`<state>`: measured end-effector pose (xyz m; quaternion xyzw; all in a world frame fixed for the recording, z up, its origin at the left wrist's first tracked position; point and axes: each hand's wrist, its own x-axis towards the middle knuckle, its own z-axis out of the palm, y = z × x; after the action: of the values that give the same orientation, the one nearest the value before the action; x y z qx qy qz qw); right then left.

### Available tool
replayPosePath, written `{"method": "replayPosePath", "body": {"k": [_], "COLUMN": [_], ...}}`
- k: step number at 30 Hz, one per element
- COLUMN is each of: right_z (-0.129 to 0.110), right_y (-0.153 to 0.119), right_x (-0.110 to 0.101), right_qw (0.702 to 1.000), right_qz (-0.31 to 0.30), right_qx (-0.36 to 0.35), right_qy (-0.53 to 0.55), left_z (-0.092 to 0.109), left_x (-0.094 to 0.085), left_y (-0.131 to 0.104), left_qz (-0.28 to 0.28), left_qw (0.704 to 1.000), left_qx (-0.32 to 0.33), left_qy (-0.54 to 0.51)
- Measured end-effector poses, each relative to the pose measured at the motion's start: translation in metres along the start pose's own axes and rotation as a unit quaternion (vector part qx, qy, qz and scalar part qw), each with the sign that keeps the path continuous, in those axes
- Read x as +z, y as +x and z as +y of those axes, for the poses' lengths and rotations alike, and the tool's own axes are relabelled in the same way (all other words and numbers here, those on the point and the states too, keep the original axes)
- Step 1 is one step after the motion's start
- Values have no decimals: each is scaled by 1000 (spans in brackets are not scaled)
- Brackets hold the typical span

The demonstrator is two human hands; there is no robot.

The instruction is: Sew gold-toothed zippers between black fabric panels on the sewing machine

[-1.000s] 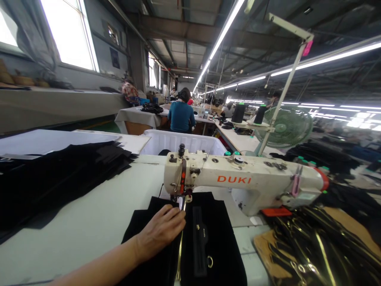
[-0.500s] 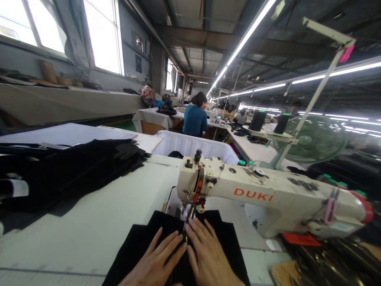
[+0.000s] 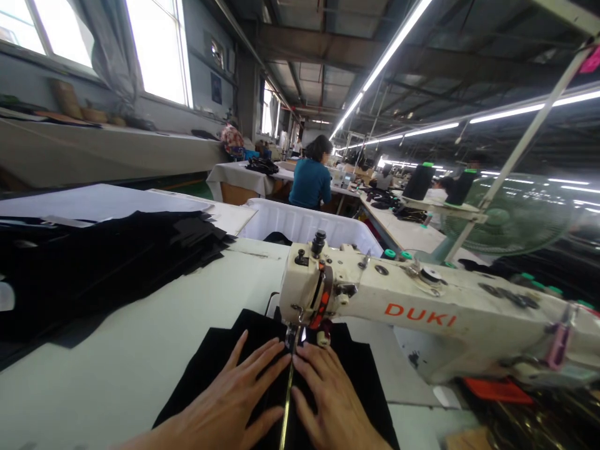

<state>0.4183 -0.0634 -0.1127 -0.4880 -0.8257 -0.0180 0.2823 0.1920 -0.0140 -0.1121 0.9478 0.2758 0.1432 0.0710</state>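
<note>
Black fabric (image 3: 201, 375) lies under the needle area of a cream sewing machine (image 3: 365, 294) marked DUKI. A gold zipper strip (image 3: 287, 400) runs down the middle of the fabric toward the presser foot (image 3: 291, 337). My left hand (image 3: 239, 394) rests flat on the fabric left of the strip, its fingers spread. On the right of the strip lies my right hand (image 3: 328, 394), also flat with fingers apart, its fingertips close to the foot. Neither hand is wrapped round anything.
A pile of black cut pieces (image 3: 107, 269) covers the left of the table (image 3: 154, 350). Behind the machine stands a white bin (image 3: 314, 226). Scissors with a pink handle (image 3: 557, 344) and a red item (image 3: 497, 389) are at right. A person in blue (image 3: 309, 181) sits ahead.
The view has shifted slightly. The fabric has moved a little forward under the machine with both hands, and more of the gold strip shows between them.
</note>
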Motion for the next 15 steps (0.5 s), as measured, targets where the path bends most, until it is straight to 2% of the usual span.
{"method": "replayPosePath", "body": {"k": [6, 15], "right_z": [2, 6], "right_y": [-1, 1], "right_x": [2, 3], "right_qw": [1000, 999], "right_qz": [13, -36], "right_qx": [5, -1], "right_qy": [0, -6], "left_z": [-4, 0], "left_x": [0, 6], "left_y": [6, 4], "left_qz": [6, 66], "left_qw": [1000, 997], "left_qx": [18, 39], "left_qy": [21, 19]}}
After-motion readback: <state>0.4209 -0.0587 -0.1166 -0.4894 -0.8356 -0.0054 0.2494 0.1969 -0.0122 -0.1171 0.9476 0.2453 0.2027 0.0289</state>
